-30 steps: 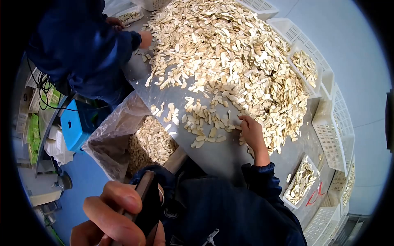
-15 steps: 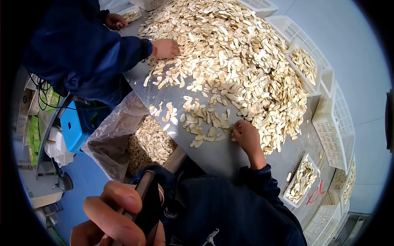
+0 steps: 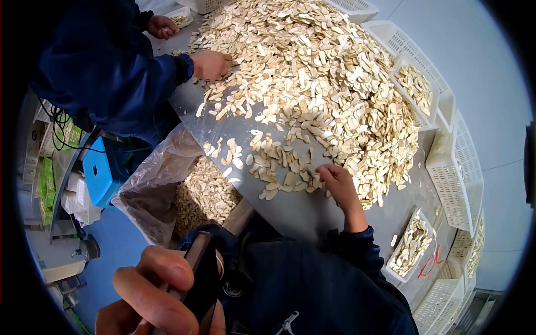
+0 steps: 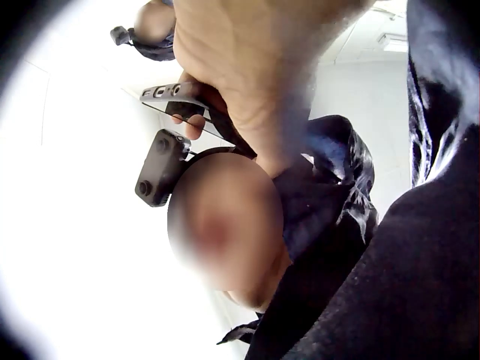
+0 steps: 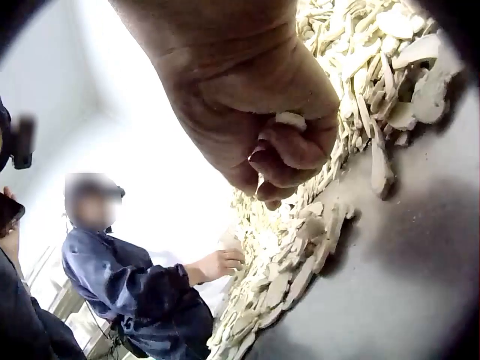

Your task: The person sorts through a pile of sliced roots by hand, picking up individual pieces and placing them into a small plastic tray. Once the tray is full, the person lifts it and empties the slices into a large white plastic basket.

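My left hand point(image 3: 148, 290) grips a phone point(image 3: 204, 268) upright, low in the head view; the left wrist view shows the end of the phone point(image 4: 169, 93) beyond my palm. My right hand point(image 3: 339, 187) is over the metal table, beside the near edge of a big heap of pale dried slices point(image 3: 312, 72). Its fingers are curled, and a pale slice point(image 5: 291, 120) shows between them and the palm in the right wrist view. Just left of this hand lies a loose spread of slices point(image 3: 277, 164).
Below the table edge, a clear plastic bag point(image 3: 151, 192) holds more slices. A white tray of slices point(image 3: 410, 245) and a red-handled tool point(image 3: 430, 262) lie at right. White baskets point(image 3: 453, 173) line the far side. Another person point(image 3: 106, 72) works at the left, near a blue stool point(image 3: 100, 173).
My right hand has drawn slightly left and nearer, its fingers now over the loose spread's edge. The other person's hand reached into the heap, then drew back a little. My left hand has stayed still.
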Demonstrator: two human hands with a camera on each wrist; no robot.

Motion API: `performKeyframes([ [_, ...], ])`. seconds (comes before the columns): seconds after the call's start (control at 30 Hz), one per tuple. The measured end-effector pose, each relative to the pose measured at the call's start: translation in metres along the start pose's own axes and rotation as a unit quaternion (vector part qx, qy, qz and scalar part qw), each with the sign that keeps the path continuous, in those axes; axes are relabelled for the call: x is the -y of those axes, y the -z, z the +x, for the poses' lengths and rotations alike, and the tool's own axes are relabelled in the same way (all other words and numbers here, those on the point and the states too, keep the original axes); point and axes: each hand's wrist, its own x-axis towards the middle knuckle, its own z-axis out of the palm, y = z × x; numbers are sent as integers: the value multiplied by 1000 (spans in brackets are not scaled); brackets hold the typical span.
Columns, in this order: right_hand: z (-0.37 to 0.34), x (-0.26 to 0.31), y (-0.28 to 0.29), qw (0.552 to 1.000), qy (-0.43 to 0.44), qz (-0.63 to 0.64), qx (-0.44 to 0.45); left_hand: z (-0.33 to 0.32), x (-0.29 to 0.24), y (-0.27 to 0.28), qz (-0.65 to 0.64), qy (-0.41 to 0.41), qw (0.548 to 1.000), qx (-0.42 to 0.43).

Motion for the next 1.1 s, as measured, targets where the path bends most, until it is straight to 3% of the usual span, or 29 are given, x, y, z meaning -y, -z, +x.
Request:
performKeyframes([
  [0.03, 0, 2, 2, 1000, -24, 10, -5, -1, 0, 2, -3, 3, 1000, 7],
  [0.13, 2, -2, 1, 994, 39, -86, -59, 2, -1, 2, -4, 9, 1000, 13],
  [0.23, 2, -1, -1, 988, 52, -142, -39, 0, 0, 3, -2, 6, 1000, 12],
  [0.33, 8, -9, -8, 970, 129, -197, -60, -1, 2, 3, -12, 6, 1000, 14],
  [0.43, 13, -6, -11, 965, 123, -225, -58, 1, 4, 2, 5, -7, 1000, 14],
  [0.53, 13, -3, -10, 957, 131, -251, -67, -5, -12, 19, -17, 106, 992, 64],
  [0.63, 11, -6, 0, 952, 103, -281, -59, 4, -16, 15, -61, 176, 980, 74],
  [0.73, -1, 12, 9, 972, -45, -228, 14, 5, -21, 17, -49, 211, 973, 80],
  [0.83, -9, -9, 4, 969, 20, -245, -8, -3, 9, 4, -9, -24, 1000, 16],
  [1.0, -17, 0, -8, 972, 46, -229, -12, -2, 9, -7, -13, -22, 999, -25],
  [1.1, -14, 1, -11, 976, 65, -207, -25, -3, -10, 7, -39, 96, 995, 11],
])
